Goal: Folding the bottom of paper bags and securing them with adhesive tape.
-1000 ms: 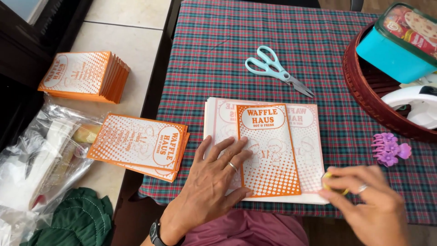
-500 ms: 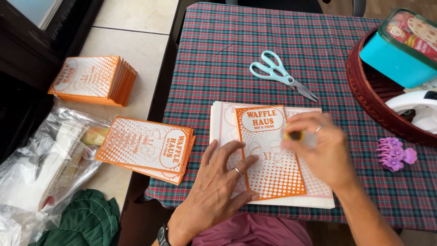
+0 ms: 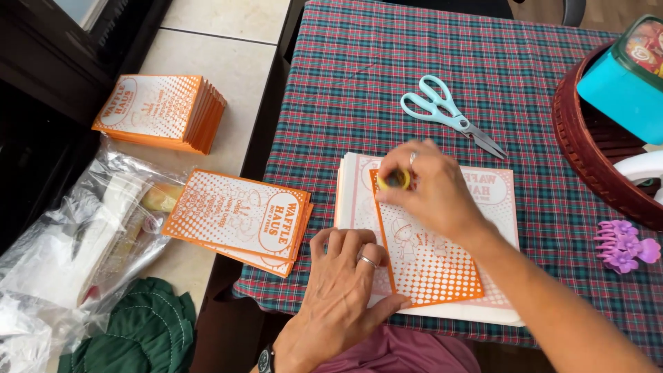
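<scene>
Your left hand (image 3: 345, 276) lies flat, fingers spread, pinning the lower left corner of an orange-bordered paper sleeve (image 3: 425, 259) that sits on top of a pile of pale flat sheets (image 3: 497, 200) near the front edge of the worktop (image 3: 345, 83). Your right hand (image 3: 431, 190) is pinched around a small yellow tape roll (image 3: 395, 181), pressing it down at the sleeve's top left corner, so to me this reads as the sticking or sealing step on that upper edge. The next move looks like it needs a steady pull along the edge while the flat hand keeps the sleeve from sliding, since the paper is thin and smooth and the pile under it could shift. The sleeve is a tall rectangle with a dotted orange fade and a line drawing in the middle. Off to the left, a finished-looking orange stack (image 3: 242, 221) overhangs the worktop edge, and a thicker block of the same orange sleeves (image 3: 159, 110) sits well apart on the tiled floor, next to a crinkly clear plastic bag (image 3: 83, 235) and some green fabric (image 3: 138, 331). The cloth on the worktop is a red and green plaid weave. Teal-handled scissors (image 3: 449, 117) lie closed just above the pile, a purple hair claw (image 3: 625, 245) sits to the right, and a dark red round basket (image 3: 594, 152) holds a turquoise box (image 3: 621, 86).
</scene>
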